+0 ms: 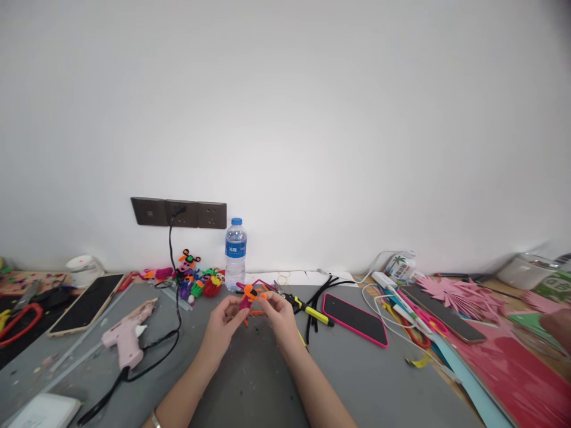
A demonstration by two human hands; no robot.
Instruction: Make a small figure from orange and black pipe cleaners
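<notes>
1. Your left hand (pixel 218 326) has its thumb and fingertips pinched narrow on the magenta part of a small orange-and-magenta fuzzy figure (pixel 250 295). Your right hand (pixel 281 314) pinches its orange side.
2. The figure sits between your fingertips, in front of the bottle (pixel 236 257). Its exact contact points are too small to tell.
3. You seem to be at a shaping or adjusting step, both hands working on the one piece. From this hold, the next move calls for a light, steady left pinch and small right-finger adjustments; pressing hard could bend the thin orange parts.
4. Just beyond your right hand lie the yellow-and-black pliers (pixel 317 315), near the black stems (pixel 312 304) and the pink-edged phone (pixel 355 320).
5. Farther out on your left are the colorful fuzzy figures (pixel 213 284) and the pink glue gun (pixel 127 340).
</notes>
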